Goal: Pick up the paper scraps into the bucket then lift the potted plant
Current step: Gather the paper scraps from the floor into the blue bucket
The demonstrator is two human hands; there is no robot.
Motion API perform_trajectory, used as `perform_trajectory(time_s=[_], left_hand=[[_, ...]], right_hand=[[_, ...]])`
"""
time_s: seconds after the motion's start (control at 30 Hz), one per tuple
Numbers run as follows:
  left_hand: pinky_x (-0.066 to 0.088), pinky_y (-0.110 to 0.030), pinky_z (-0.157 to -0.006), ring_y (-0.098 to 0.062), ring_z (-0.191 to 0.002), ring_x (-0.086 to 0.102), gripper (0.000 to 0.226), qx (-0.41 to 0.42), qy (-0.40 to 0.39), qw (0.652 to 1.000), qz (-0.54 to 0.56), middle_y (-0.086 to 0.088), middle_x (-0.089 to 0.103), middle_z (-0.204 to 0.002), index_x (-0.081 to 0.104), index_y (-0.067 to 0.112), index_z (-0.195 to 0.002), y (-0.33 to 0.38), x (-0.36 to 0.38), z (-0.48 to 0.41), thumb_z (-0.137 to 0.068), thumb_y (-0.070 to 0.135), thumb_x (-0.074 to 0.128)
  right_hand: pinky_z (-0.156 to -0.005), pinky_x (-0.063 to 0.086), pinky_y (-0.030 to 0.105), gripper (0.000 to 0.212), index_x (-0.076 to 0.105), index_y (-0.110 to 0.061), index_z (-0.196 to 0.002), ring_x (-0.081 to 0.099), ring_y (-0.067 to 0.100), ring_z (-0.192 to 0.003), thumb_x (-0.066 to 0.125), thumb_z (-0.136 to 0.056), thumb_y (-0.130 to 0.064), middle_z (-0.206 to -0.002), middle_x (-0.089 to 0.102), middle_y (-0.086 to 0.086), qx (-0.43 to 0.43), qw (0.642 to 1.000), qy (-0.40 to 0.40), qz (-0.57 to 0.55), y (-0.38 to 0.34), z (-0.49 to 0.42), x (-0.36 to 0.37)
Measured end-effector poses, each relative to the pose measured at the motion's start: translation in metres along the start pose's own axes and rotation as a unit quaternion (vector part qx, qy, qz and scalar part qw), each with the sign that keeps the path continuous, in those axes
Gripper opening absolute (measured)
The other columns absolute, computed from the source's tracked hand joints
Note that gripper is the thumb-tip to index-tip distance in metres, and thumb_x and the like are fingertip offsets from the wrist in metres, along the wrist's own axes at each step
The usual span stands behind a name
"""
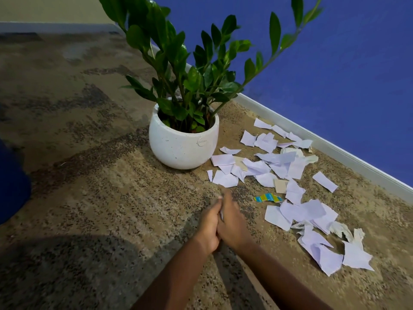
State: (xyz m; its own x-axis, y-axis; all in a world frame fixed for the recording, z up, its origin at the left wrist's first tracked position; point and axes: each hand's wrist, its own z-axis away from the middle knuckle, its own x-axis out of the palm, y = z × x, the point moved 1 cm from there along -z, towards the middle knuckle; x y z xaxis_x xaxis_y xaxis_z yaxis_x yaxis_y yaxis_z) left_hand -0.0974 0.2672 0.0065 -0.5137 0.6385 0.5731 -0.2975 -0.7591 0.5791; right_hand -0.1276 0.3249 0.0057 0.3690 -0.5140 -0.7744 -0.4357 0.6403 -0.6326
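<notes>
Several torn white paper scraps [280, 166] lie scattered on the carpet to the right of the potted plant, and more of them [312, 222] lie nearer to me. The plant stands in a round white pot [182, 145] with tall, glossy green leaves [192, 74]. My left hand [209, 227] and my right hand [232, 222] are pressed together palm to palm, fingers straight. They hover low over the carpet, in front of the pot and just left of the scraps. A dark blue object [12, 182] at the left edge is cut off; I cannot tell whether it is the bucket.
A blue wall [335, 63] with a pale baseboard [324, 142] runs diagonally behind the scraps. A small blue, yellow and green wrapper [268, 198] lies among them, and two tan card pieces. Patterned brown carpet [89, 198] stretches to the left.
</notes>
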Motion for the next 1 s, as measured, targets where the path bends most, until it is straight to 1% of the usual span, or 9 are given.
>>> perform_trajectory(time_s=[0.1,0.2,0.3,0.4,0.5,0.6,0.77,0.87,1.0], left_hand=[[0.049,-0.026,-0.072,-0.020,-0.087,0.061,0.028,-0.009,0.000,1.000,0.009,-0.012,0.062,-0.095,0.061,0.007,-0.095,0.001,-0.001,-0.003,-0.101,0.011,0.034],[0.052,-0.026,-0.070,-0.030,-0.108,0.056,0.036,0.003,0.039,0.999,-0.011,-0.025,0.056,-0.125,0.049,-0.001,-0.129,0.007,-0.007,-0.007,-0.098,-0.007,0.033],[0.051,-0.027,-0.076,-0.028,-0.110,0.053,0.042,0.006,0.043,0.998,-0.046,-0.025,0.048,-0.139,0.042,-0.002,-0.136,0.009,-0.007,-0.007,-0.096,-0.012,0.032],[0.046,-0.027,-0.074,-0.020,-0.087,0.057,0.042,0.010,0.053,0.995,-0.085,-0.022,0.052,-0.127,0.044,-0.001,-0.135,0.008,-0.007,-0.005,-0.096,-0.013,0.032],[0.040,-0.020,-0.064,-0.012,-0.074,0.051,0.042,0.011,0.064,0.992,-0.104,-0.013,0.049,-0.114,0.044,-0.002,-0.135,0.006,-0.008,-0.007,-0.096,-0.013,0.032],[0.039,-0.021,-0.065,-0.018,-0.085,0.052,0.042,0.007,0.070,0.990,-0.120,-0.015,0.050,-0.117,0.044,-0.002,-0.135,0.006,-0.011,-0.005,-0.096,-0.012,0.032],[0.040,-0.027,-0.077,-0.021,-0.106,0.045,0.041,0.011,0.070,0.985,-0.156,-0.021,0.043,-0.143,0.044,-0.001,-0.135,0.014,-0.016,0.007,-0.097,-0.011,0.032],[0.037,-0.022,-0.064,-0.021,-0.104,0.044,0.041,0.018,0.090,0.978,-0.185,-0.022,0.044,-0.143,0.044,-0.002,-0.135,0.024,-0.019,0.016,-0.097,-0.011,0.031],[0.041,-0.027,-0.081,-0.026,-0.124,0.047,0.042,0.029,0.121,0.969,-0.212,-0.016,0.043,-0.146,0.045,-0.001,-0.136,0.043,-0.025,0.025,-0.098,-0.010,0.030]], right_hand=[[-0.112,0.025,0.038,0.071,0.013,-0.021,-0.149,0.029,0.017,-0.133,0.050,-0.088,-0.018,-0.146,0.033,-0.002,0.003,0.996,-0.083,0.014,0.005,-0.003,-0.002],[-0.116,0.015,0.037,0.090,0.011,-0.025,-0.149,0.013,0.017,-0.142,0.058,-0.073,-0.034,-0.153,0.015,-0.004,0.005,0.986,-0.164,-0.041,0.017,-0.005,-0.019],[-0.116,0.018,0.043,0.091,0.020,-0.030,-0.147,0.013,0.021,-0.143,0.060,-0.068,-0.049,-0.156,0.011,-0.001,0.030,0.993,-0.107,-0.044,0.040,-0.013,-0.046],[-0.114,0.011,0.058,0.092,0.019,-0.037,-0.146,0.000,0.029,-0.147,0.069,-0.071,-0.057,-0.159,0.000,0.003,0.083,0.985,-0.089,0.127,0.075,-0.024,-0.076],[-0.113,0.004,0.065,0.098,0.014,-0.044,-0.145,-0.013,0.034,-0.146,0.073,-0.068,-0.055,-0.159,-0.008,0.004,0.153,0.943,-0.162,0.245,0.104,-0.031,-0.097],[-0.119,0.012,0.049,0.093,0.015,-0.040,-0.146,0.005,0.040,-0.144,0.074,-0.074,-0.044,-0.156,0.005,0.014,0.206,0.927,-0.221,0.224,0.113,-0.035,-0.102],[-0.110,0.030,0.038,0.064,0.038,-0.028,-0.133,0.030,0.036,-0.131,0.069,-0.077,-0.020,-0.141,0.029,0.016,0.196,0.932,-0.183,0.243,0.097,-0.028,-0.089],[-0.100,0.042,0.037,0.022,0.052,-0.021,-0.096,0.041,0.030,-0.120,0.060,-0.081,-0.007,-0.130,0.038,0.012,0.163,0.960,-0.109,0.202,0.083,-0.013,-0.072],[-0.073,0.038,0.023,0.038,0.043,-0.027,-0.064,0.054,0.027,-0.102,0.052,-0.079,0.007,-0.101,0.051,0.010,0.112,0.982,-0.074,0.129,0.055,0.001,-0.055]])
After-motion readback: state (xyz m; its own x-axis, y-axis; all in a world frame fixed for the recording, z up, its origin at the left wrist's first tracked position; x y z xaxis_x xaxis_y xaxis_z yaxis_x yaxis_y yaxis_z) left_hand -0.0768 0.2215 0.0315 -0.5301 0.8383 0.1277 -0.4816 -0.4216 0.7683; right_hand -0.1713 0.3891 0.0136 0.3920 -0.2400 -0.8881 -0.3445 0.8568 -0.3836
